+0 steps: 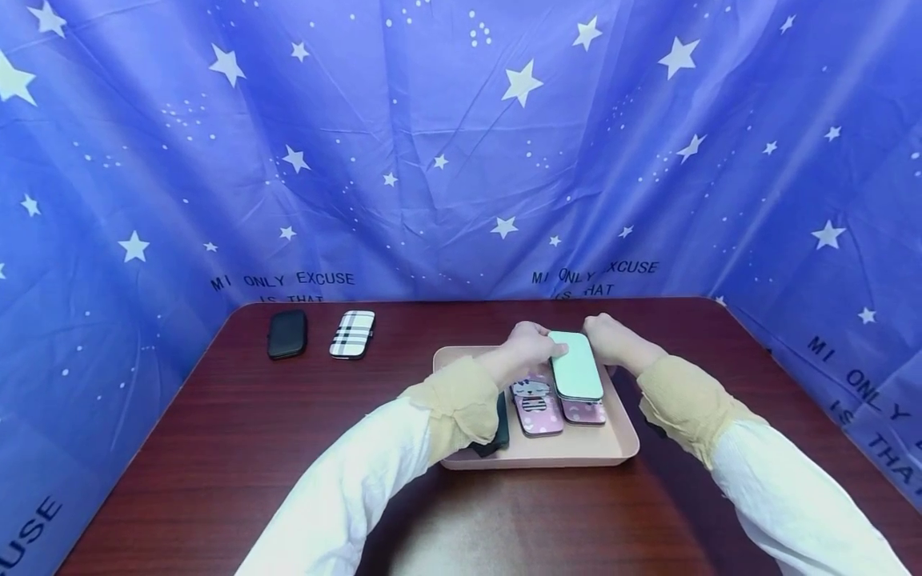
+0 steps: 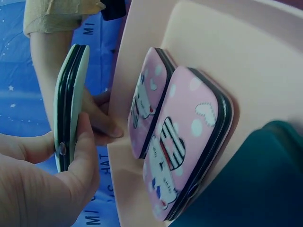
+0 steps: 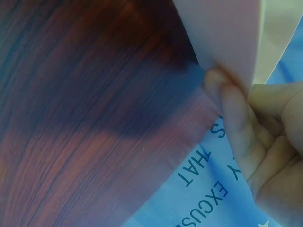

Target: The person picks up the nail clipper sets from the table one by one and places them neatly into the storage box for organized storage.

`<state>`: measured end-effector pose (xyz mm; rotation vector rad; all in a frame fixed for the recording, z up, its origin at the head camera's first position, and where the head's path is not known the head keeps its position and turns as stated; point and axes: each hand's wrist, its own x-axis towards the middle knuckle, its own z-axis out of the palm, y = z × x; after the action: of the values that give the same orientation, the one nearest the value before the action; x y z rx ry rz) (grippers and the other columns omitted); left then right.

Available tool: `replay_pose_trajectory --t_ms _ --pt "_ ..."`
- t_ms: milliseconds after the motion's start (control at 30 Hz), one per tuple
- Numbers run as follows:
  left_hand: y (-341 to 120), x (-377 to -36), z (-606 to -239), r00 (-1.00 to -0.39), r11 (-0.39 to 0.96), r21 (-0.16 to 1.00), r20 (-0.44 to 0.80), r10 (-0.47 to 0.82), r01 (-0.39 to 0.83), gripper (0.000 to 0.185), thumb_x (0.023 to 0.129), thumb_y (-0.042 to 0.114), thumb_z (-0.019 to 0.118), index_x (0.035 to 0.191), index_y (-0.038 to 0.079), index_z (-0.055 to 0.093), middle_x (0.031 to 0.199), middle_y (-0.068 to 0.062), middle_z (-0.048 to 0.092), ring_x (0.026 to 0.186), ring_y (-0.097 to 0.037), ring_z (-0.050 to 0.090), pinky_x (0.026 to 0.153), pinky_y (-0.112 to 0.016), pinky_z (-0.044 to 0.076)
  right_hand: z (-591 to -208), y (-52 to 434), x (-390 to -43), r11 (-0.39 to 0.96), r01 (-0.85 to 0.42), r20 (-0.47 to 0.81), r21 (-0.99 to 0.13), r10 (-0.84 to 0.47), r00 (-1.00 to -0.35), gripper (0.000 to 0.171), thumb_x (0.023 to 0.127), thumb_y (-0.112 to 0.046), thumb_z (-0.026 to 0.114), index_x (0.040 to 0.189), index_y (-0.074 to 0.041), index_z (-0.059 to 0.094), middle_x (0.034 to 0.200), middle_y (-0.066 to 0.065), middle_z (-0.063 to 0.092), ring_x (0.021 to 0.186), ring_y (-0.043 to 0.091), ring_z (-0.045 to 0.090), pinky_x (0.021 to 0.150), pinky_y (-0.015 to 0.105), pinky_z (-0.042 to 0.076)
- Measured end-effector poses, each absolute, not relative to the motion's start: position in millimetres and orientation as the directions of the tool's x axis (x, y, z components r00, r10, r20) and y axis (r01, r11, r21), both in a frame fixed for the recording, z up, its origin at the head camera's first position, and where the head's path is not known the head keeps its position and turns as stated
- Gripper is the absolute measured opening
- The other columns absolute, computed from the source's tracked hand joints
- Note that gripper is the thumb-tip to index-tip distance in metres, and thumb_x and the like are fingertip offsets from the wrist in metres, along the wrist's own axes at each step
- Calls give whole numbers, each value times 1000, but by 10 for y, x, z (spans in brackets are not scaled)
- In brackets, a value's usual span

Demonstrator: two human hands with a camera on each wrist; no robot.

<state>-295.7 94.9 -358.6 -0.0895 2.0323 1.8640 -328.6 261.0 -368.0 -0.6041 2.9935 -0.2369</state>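
Observation:
My left hand (image 1: 526,350) pinches a flat mint-green case (image 1: 576,368) by its edge, thumb on one face and fingers on the other. In the left wrist view the case (image 2: 71,104) stands on edge, showing its dark rim and small clasp. My right hand (image 1: 618,342) grips the far right rim of the pale pink tray (image 1: 540,462); the right wrist view shows fingers curled over the tray wall (image 3: 225,38). Two pink cat-patterned cases, one nearer the middle (image 1: 545,422) and one partly under the mint case (image 1: 585,413), lie in the tray. A dark green case (image 1: 500,432) is half hidden by my left sleeve.
A black case (image 1: 287,334) and a white plaid case (image 1: 352,334) lie at the back left of the dark red wooden table (image 1: 288,448). A blue star-printed curtain (image 1: 432,208) hangs behind the table and on both sides.

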Motion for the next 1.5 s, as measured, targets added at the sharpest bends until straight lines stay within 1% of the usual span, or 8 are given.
replay_pose_trajectory --t_ms 133,300,533,833,1000,1233,1367,1500 --pt "977 -2939 -3653 -909 109 945 -328 257 -310 18 86 -5 63 102 -5 55 91 -15 60 90 -29 66 79 -43 56 -3673 2596 -3293 923 -317 -97 -218 -344 -934 27 79 14 44 76 3 68 74 20 68 39 17 58 37 29 49" --pt "1014 -2922 -3731 -891 117 938 -345 294 -325 21 87 -8 60 106 -10 54 96 -20 62 96 -32 64 83 -47 53 -3692 2604 -3298 926 -312 -104 -212 -339 -935 29 75 17 46 89 9 70 87 26 68 39 14 58 39 28 50" --pt "1041 -2934 -3789 -876 120 929 -370 311 -350 30 87 -10 58 115 -13 48 102 -24 60 101 -36 62 86 -49 52 -3712 2606 -3306 923 -339 -88 -181 -359 -929 27 71 17 49 77 2 72 75 17 69 37 14 57 37 23 47" --pt "1081 -2914 -3800 -871 204 931 -357 336 -302 37 87 -7 61 118 -10 41 102 -20 57 94 -34 65 81 -44 55 -3708 2617 -3294 891 -424 -16 -161 -432 -902 27 72 13 53 56 -7 64 54 2 61 33 8 51 37 22 44" --pt "1142 -2910 -3832 -881 223 931 -349 321 -288 38 86 -6 61 118 -9 41 104 -20 55 94 -34 65 82 -42 55 -3704 2608 -3291 893 -419 -18 -165 -427 -904 29 72 13 52 54 -8 62 52 1 60 33 8 51 36 21 43" --pt "1199 -2917 -3832 -896 224 936 -329 297 -270 32 85 -7 62 111 -8 44 98 -18 55 91 -33 66 79 -40 56 -3712 2610 -3289 903 -398 -33 -165 -408 -912 30 74 14 51 57 -7 63 56 4 62 33 11 53 35 21 44" --pt "1209 -2936 -3826 -902 271 936 -305 305 -225 27 84 -3 66 104 -9 48 90 -18 58 83 -35 68 70 -37 58 -3705 2609 -3281 905 -394 -32 -163 -404 -914 29 76 14 54 59 -7 65 58 6 64 34 12 55 36 21 44" --pt "1225 -2980 -3828 -910 388 906 -296 289 -171 24 82 4 72 93 -8 55 75 -16 60 67 -35 69 54 -33 57 -3694 2603 -3268 901 -406 -28 -154 -415 -909 28 78 12 56 60 -6 67 59 9 65 34 13 56 36 21 45"
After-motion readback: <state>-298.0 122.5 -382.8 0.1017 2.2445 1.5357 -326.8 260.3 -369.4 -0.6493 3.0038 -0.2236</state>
